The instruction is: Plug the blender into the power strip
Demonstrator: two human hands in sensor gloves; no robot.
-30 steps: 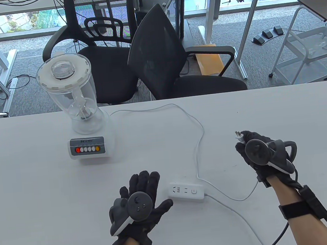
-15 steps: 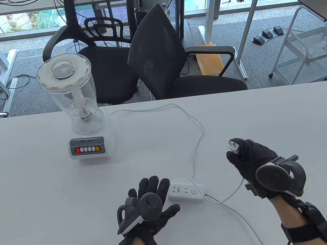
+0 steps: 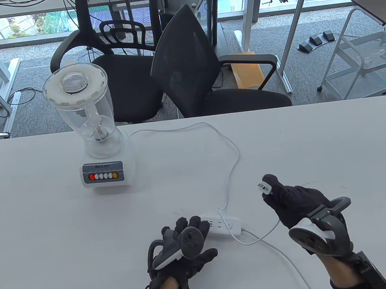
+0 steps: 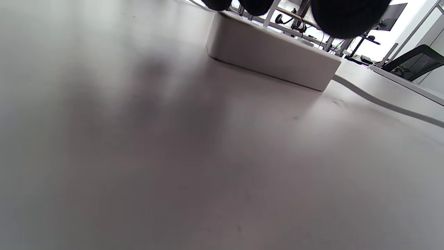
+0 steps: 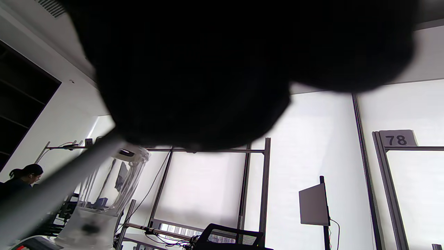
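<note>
The blender (image 3: 94,133) with a clear jar and white base stands on the table's left. Its white cord (image 3: 229,154) runs right and down to the white plug (image 3: 264,188). My right hand (image 3: 288,200) grips that plug above the table, prongs pointing left, to the right of the white power strip (image 3: 226,225). My left hand (image 3: 188,240) lies flat, its fingers resting on the strip's left end and hiding the left sockets. In the left wrist view the strip (image 4: 274,55) lies just under my fingertips (image 4: 347,17). The right wrist view is mostly blocked by the glove; the blender (image 5: 104,198) shows low left.
The power strip's own cable (image 3: 278,248) runs off toward the table's front edge at the lower right. Two black office chairs (image 3: 206,68) stand behind the table's far edge.
My right hand has carried the plug left and down toward the power strip, rotating so the prongs face left. My left hand has slid right onto the strip's left end.
</note>
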